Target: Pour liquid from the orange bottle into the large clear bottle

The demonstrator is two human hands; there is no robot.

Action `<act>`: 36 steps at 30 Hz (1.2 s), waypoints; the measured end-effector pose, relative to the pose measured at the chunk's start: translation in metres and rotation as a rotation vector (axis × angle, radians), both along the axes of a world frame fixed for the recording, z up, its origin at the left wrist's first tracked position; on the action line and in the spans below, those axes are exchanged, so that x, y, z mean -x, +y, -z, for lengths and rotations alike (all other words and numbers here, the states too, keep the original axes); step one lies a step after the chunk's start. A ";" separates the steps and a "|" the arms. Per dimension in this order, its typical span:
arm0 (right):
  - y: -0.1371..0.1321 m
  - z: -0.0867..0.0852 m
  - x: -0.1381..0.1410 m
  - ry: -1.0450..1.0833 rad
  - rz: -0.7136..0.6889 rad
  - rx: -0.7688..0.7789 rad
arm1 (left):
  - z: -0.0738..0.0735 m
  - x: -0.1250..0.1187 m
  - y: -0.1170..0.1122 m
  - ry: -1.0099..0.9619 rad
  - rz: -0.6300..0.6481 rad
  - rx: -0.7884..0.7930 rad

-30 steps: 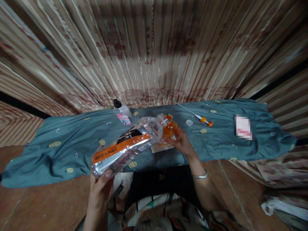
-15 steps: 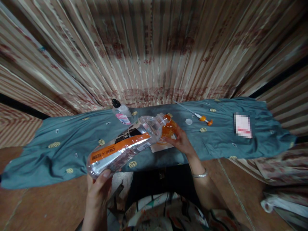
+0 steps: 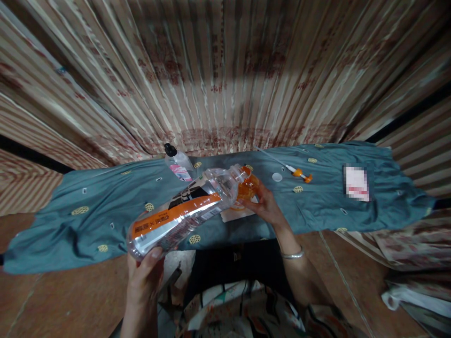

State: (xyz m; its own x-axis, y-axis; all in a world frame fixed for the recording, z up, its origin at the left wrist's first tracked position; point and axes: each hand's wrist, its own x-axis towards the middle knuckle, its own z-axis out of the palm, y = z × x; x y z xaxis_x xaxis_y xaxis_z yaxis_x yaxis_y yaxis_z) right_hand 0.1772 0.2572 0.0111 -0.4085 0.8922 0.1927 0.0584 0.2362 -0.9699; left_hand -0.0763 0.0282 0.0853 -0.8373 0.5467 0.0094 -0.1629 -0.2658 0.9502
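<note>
My left hand (image 3: 146,267) grips the base of a large clear plastic bottle (image 3: 179,213) with an orange, black and silver label. The bottle is tilted, its neck toward the right and higher than its base. My right hand (image 3: 266,204) is closed around an orange translucent bottle (image 3: 246,187), whose top meets the mouth of the large one. Whether liquid passes between them I cannot tell. Under the orange bottle lies a pale sheet (image 3: 234,215), partly hidden. A pump head with a long tube (image 3: 298,172) and a small white disc (image 3: 276,177) lie to the right.
A clear bottle with a black cap (image 3: 180,164) stands at the back left of the cloth-covered table (image 3: 317,206). On the right lies a blurred-out white and red packet (image 3: 356,183). A pleated curtain (image 3: 218,94) hangs close behind the table.
Both hands and both bottles keep nearly the same pose. Only a very slight shift of the view shows.
</note>
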 end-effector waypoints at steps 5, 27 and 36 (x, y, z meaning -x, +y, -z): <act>0.001 0.000 -0.001 -0.009 0.009 0.005 | 0.000 -0.002 -0.001 -0.005 0.000 0.032; -0.001 -0.005 0.001 -0.008 0.018 0.012 | 0.010 0.003 -0.006 0.006 0.016 0.026; 0.004 0.007 -0.003 -0.005 -0.020 -0.009 | 0.006 0.003 -0.001 0.031 0.012 -0.008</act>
